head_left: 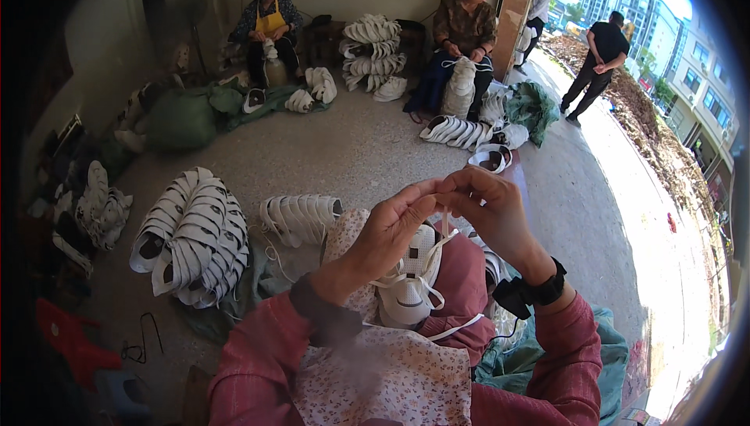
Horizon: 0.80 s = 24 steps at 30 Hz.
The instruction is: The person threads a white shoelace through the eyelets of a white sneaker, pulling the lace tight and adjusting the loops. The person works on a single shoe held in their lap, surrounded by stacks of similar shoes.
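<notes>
A white shoe upper (pixel 405 299) with a perforated panel lies on my lap, toe toward me, over a floral apron (pixel 383 379). Loose white shoelace (pixel 434 270) loops across it, and one length rises to my hands. Above the upper, my left hand (pixel 394 227) and my right hand (pixel 488 211) meet at the fingertips, both pinched on that shoelace. My fingers cover the lace end itself. Dark bands with small devices sit on both my wrists.
Nested white uppers (pixel 195 234) stand in stacks at left, with another row (pixel 301 219) ahead. A red stool (pixel 70 340) is at lower left, green cloth (pixel 601 356) at right. Two people sit working farther back; two others stand outside at right.
</notes>
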Each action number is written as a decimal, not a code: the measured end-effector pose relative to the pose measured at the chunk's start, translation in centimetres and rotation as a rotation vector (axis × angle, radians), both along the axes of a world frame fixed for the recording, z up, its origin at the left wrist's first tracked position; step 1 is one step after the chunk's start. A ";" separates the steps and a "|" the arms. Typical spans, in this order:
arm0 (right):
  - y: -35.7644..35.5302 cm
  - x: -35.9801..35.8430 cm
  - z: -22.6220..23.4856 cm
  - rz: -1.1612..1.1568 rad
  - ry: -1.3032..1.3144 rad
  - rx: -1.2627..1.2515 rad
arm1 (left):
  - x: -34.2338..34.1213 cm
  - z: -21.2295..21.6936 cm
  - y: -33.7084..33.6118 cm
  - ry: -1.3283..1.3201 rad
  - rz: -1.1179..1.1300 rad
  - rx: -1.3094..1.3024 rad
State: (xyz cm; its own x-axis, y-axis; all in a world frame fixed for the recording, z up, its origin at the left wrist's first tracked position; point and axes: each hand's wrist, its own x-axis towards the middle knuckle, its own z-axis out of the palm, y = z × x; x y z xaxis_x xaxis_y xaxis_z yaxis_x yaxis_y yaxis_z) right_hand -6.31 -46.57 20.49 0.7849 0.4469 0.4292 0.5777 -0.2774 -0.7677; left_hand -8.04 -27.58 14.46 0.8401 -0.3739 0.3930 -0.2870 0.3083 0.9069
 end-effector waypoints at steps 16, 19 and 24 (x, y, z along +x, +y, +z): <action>0.3 0.0 -5.5 0.057 0.387 0.427 | -1.5 -1.7 -0.4 0.317 0.049 0.003; 0.6 -0.1 -5.5 0.085 0.448 0.490 | -1.7 -2.4 -0.6 0.199 0.127 0.081; 0.0 -0.2 -5.4 0.140 0.669 0.513 | -2.0 -2.9 -0.4 0.107 0.156 0.185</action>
